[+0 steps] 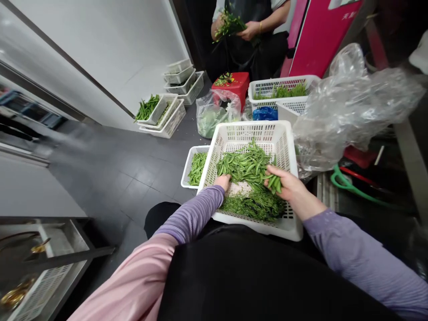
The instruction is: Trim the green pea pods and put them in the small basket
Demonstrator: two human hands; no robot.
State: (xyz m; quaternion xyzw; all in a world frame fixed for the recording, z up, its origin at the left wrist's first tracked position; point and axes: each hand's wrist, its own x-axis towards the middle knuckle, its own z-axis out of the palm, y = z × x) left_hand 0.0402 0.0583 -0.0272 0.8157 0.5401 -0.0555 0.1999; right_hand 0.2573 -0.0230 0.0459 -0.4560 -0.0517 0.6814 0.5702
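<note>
Lying between and beyond the hands (223,182) (290,186) are green pods (245,164).

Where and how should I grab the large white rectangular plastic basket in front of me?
Probably best at the left and right rims of the basket, from above: it's wide and open-topped, and those edges stand higher than the flat green pods inside.

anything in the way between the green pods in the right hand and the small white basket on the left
Yes: the left wall of the large white basket stands between the green pods in the right hand and the small white basket. The left hand is also close to that path, just inside the wall.
</note>
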